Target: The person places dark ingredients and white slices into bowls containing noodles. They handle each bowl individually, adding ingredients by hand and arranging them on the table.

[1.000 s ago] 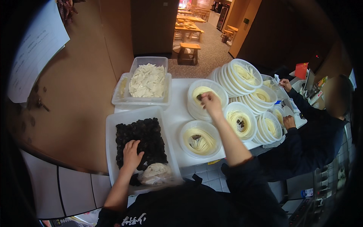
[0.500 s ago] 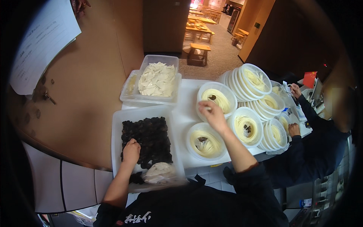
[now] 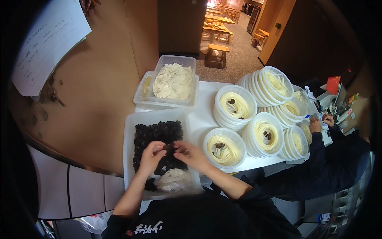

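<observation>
Both my hands meet over a white tray (image 3: 129,135) filled with dark wood-ear mushrooms (image 3: 155,135). My left hand (image 3: 152,156) and my right hand (image 3: 187,153) pinch the same dark mushroom piece (image 3: 169,147) between their fingertips. A crumpled clear plastic bag (image 3: 173,180) lies in the tray's near corner, just below my hands. To the right of my right hand stands a white bowl of noodles (image 3: 224,148) with a few dark pieces on top.
A clear tub of pale sliced food (image 3: 174,81) stands at the back. Several stacks of white noodle bowls (image 3: 274,107) fill the counter's right side. A person in dark sleeves (image 3: 330,159) works at the right. A brown wall (image 3: 99,79) with a paper sheet is on the left.
My right hand has come back from the noodle bowls to the mushroom tray. It now joins my left hand on a mushroom piece.
</observation>
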`<state>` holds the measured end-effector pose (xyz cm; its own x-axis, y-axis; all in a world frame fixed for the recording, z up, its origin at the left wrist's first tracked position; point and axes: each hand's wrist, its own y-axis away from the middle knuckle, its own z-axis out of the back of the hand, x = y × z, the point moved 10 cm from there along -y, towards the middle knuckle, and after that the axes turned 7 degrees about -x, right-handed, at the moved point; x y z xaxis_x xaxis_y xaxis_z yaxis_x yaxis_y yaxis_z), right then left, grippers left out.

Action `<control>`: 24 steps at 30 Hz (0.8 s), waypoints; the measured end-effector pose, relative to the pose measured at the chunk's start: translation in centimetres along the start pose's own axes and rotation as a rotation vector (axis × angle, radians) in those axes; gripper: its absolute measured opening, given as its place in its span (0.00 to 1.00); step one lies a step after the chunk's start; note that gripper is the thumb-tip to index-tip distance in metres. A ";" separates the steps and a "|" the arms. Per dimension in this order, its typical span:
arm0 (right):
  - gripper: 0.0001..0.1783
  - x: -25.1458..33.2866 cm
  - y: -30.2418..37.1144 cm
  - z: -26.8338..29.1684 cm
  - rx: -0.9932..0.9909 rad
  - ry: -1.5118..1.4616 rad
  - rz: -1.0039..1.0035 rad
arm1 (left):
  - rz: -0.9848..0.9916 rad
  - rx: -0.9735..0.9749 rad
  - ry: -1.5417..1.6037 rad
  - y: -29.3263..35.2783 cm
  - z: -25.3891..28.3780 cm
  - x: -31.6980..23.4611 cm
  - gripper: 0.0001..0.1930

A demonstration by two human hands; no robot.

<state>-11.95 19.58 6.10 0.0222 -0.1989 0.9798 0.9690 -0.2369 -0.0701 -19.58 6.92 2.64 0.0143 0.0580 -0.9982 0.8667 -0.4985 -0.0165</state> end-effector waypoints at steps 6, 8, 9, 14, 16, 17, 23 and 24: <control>0.15 2.3 -2.3 9.1 -0.344 0.341 0.188 | 0.107 -0.018 0.228 1.5 -1.1 0.0 0.13; 0.09 3.4 -4.4 16.7 -0.551 0.643 0.238 | 0.193 -0.024 0.481 2.0 -0.8 0.3 0.13; 0.08 3.6 -5.5 20.2 -0.608 0.763 0.213 | 0.269 -0.056 0.537 2.3 -0.5 1.0 0.14; 0.07 0.3 -8.3 27.5 -0.311 1.335 -0.154 | 0.366 -0.031 0.578 2.8 -1.2 1.5 0.19; 0.08 2.1 -8.4 25.8 -0.326 1.202 -0.071 | 0.338 -0.020 0.541 2.9 -1.6 1.1 0.19; 0.08 2.9 -8.2 24.7 -0.327 1.145 -0.084 | 0.337 -0.043 0.507 2.9 -1.6 1.2 0.19; 0.13 6.6 -2.0 4.1 0.115 0.323 0.254 | 0.220 -0.002 0.204 2.9 -3.1 -0.6 0.18; 0.12 6.9 -1.0 2.0 0.141 0.321 0.292 | 0.211 -0.010 0.229 3.0 -3.3 -0.9 0.17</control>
<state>-12.32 20.33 13.27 0.2434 -0.5278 0.8137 0.9581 0.0003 -0.2864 -15.33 8.17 3.66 0.3054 0.1483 -0.9406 0.8375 -0.5119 0.1912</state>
